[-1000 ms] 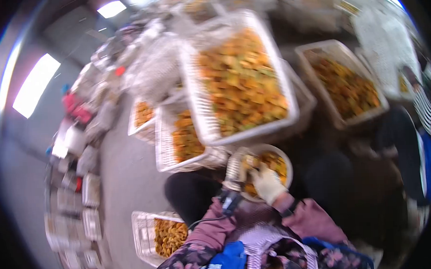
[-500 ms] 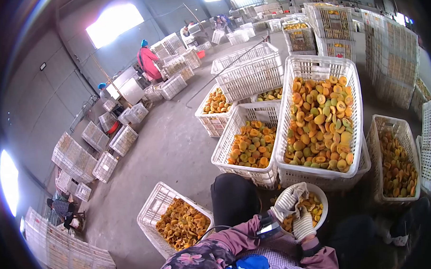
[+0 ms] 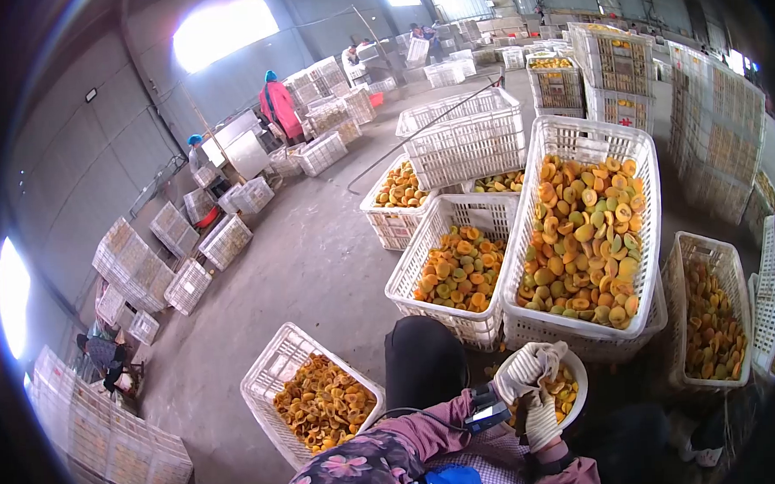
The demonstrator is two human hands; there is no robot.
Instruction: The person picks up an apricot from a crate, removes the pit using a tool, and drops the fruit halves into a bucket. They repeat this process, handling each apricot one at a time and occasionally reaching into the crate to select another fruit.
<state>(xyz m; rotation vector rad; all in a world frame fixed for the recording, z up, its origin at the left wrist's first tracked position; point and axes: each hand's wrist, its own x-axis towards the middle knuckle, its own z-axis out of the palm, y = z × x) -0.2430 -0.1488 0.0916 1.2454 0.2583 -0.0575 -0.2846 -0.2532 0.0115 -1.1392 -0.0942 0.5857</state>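
Note:
My left hand [image 3: 528,365] and my right hand [image 3: 543,417], both in white knit gloves, are pressed close together over a white bowl [image 3: 582,373] of orange fruit halves in my lap. The gloves hide whatever lies between the fingers. A small dark device [image 3: 487,411] sits at my left wrist with a cable running from it. Just beyond the bowl stands a large white crate [image 3: 524,229] heaped with yellow-orange fruit halves.
More white crates of fruit surround me: one ahead to the left [image 3: 406,280], one by my left knee [image 3: 272,365], one to the right [image 3: 676,317]. Empty crates [image 3: 465,141] are stacked behind. A person in a pink coat [image 3: 280,105] works far back on the concrete floor.
The view went from blurred and tilted to steady and level. My gloved hands stay together over the bowl, shifting only slightly.

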